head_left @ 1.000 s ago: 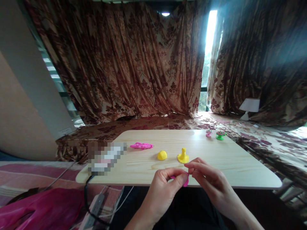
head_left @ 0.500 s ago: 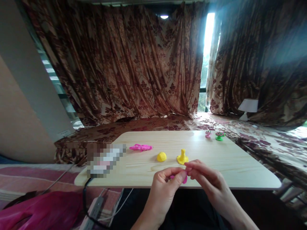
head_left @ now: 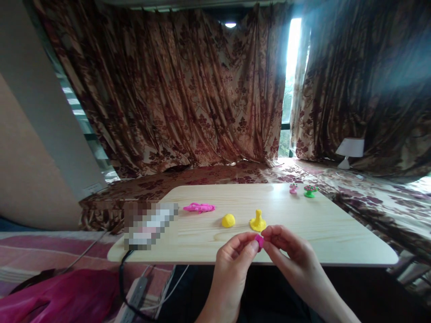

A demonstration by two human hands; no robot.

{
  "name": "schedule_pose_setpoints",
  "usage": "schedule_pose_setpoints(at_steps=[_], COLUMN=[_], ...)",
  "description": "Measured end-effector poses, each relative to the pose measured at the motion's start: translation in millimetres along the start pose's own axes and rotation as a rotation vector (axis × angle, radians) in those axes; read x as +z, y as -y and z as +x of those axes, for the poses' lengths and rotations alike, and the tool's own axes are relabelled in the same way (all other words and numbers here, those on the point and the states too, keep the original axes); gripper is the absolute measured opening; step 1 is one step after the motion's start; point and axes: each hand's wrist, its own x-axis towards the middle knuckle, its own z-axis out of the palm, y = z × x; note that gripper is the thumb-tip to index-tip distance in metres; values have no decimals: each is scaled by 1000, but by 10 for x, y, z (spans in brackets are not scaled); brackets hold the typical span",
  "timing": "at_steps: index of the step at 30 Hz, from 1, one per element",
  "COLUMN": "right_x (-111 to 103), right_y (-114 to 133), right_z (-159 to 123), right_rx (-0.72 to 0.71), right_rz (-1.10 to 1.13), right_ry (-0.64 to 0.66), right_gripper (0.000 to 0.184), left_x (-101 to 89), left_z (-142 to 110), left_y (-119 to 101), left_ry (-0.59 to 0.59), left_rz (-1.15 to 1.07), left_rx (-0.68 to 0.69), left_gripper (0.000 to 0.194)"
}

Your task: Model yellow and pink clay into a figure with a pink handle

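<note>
Between my two hands is a small piece of bright pink modelling clay (head_left: 259,241), over the near edge of the table. My left hand (head_left: 233,260) pinches it between thumb and forefinger. On its other side, the thumb and fingertips of my right hand (head_left: 292,252) close on the clay too. Just beyond my fingers a yellow clay stem with a wide flat foot (head_left: 258,221) stands upright. To its left rests a rounded yellow clay dome (head_left: 228,220). A long lump of pink clay, seemingly in wrapping (head_left: 199,207), lies farther left.
The pale wooden table (head_left: 350,244) has rounded corners. At its far right stand a small pink clay figure (head_left: 293,189) and a green one with a dotted top (head_left: 310,191). A blurred-out object (head_left: 151,226) with a black cable lies at the left.
My right fingers have shifted around the pink clay, which now shows more clearly between the fingertips. The view has moved slightly; the things on the table keep their places.
</note>
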Motion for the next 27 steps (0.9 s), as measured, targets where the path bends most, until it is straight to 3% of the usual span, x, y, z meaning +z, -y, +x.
schedule_pose_setpoints(at_steps=[8, 18, 27], right_x=[-125, -170, -178], right_y=[195, 260, 298], right_z=[12, 28, 1], right_rx=[-97, -117, -44], right_rz=[-296, -268, -233], right_ry=[149, 238, 280], right_gripper=[12, 20, 34], left_x=[34, -29, -41], left_z=[-35, -11, -26], left_y=[-66, 4, 0], left_ry=[-46, 8, 54], left_rz=[50, 68, 91], left_rx=[-25, -55, -59], left_gripper=[11, 14, 14])
